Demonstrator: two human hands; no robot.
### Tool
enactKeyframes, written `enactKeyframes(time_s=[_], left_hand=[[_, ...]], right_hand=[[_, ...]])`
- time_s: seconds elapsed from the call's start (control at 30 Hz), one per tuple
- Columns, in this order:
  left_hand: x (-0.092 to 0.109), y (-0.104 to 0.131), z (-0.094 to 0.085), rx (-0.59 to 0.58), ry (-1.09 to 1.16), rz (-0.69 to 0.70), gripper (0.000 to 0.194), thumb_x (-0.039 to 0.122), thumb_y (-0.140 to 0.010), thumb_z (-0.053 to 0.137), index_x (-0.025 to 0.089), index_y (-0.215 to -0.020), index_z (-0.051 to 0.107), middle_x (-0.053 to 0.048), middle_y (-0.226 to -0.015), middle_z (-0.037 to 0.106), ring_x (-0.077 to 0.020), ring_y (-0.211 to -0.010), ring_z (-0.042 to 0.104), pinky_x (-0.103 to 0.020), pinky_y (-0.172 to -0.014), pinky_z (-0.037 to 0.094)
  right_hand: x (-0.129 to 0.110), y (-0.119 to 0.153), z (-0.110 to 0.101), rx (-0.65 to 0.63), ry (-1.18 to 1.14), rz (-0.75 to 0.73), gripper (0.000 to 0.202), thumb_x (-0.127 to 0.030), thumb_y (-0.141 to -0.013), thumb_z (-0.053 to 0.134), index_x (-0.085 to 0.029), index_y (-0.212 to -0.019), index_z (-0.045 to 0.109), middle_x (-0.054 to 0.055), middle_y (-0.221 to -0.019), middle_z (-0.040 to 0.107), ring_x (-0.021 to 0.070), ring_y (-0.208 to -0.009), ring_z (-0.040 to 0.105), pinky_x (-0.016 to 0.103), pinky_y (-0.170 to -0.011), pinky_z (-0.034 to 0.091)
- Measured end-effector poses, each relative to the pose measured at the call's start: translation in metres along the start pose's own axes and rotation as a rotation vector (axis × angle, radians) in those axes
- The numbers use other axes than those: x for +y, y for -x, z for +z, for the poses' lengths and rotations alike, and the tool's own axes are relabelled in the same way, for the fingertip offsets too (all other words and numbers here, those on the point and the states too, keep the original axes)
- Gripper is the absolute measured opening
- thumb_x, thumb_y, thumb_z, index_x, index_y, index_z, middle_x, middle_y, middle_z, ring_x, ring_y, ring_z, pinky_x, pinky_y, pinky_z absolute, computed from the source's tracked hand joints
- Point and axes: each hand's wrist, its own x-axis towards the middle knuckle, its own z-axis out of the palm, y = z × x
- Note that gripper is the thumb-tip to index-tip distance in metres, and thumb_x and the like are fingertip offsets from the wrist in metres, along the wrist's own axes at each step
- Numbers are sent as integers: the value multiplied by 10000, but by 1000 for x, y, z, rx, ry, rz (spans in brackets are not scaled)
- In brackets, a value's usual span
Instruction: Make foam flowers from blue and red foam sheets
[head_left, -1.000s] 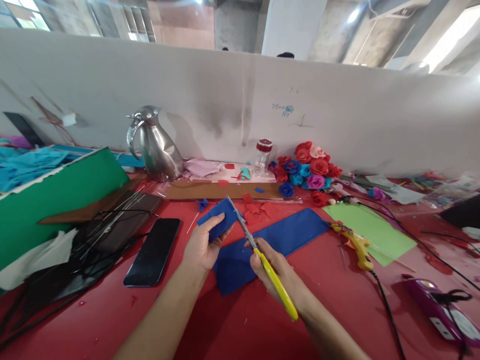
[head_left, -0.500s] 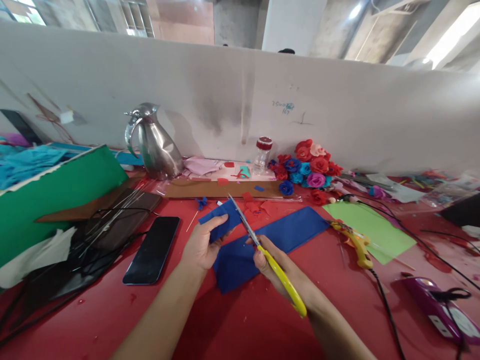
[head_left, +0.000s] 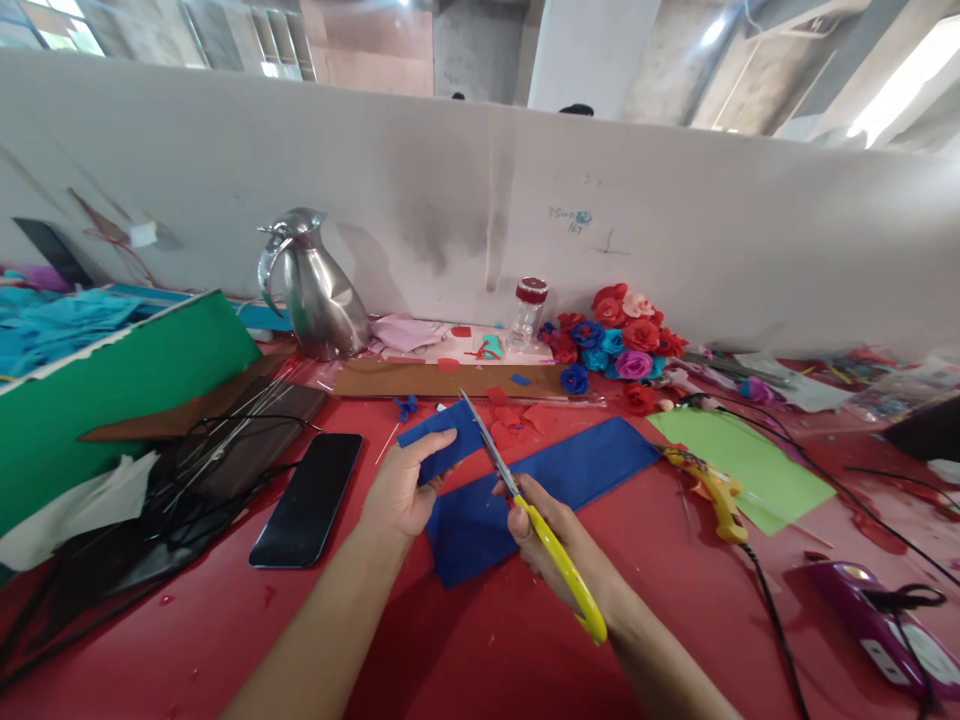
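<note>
Between the thumb and fingers of my left hand (head_left: 409, 485) is a folded piece of blue paper (head_left: 461, 432). My right hand (head_left: 544, 530) grips yellow-handled scissors (head_left: 559, 560), whose blades point up and away, at the right side of the blue piece. Whether the blades touch the paper I cannot tell. Under both hands a larger blue sheet (head_left: 592, 462) lies slantwise on the red table. Red paper scraps (head_left: 514, 420) and a small blue paper bit (head_left: 406, 407) lie just beyond my hands.
Left of my hands lies a phone (head_left: 307, 500), with a metal jug (head_left: 322, 290) behind it. A bunch of paper flowers (head_left: 626, 340) and a lidded glass jar (head_left: 527, 315) stand at the back. To the right are a yellow glue gun (head_left: 712, 490), green paper (head_left: 750, 465) and a purple power strip (head_left: 877, 620).
The scissors' handle end has dipped slightly down and left. Both hands keep their hold, and the view has shifted a little.
</note>
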Motion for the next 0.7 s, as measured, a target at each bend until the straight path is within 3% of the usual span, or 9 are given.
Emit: enactKeyframes(time_s=[0.4, 0.7], left_hand=[[2, -4, -3, -9, 33, 35, 223, -7, -534, 732, 136, -678, 641, -16, -649, 704, -142, -586, 664, -230, -549, 544], [3, -5, -2, 10, 15, 22, 206, -13, -548, 714, 139, -655, 625, -18, -625, 698, -142, -552, 655, -221, -503, 531]], right_hand=[[11, -3, 4, 15, -49, 84, 525, -688, -831, 411, -212, -1032, 498, -93, -549, 261, 45, -386, 236, 172, -368, 214], [10, -2, 5, 52, -34, 128, 561, -703, -811, 428, -201, -1043, 524, -84, -533, 369, 37, -352, 307, 149, -339, 270]])
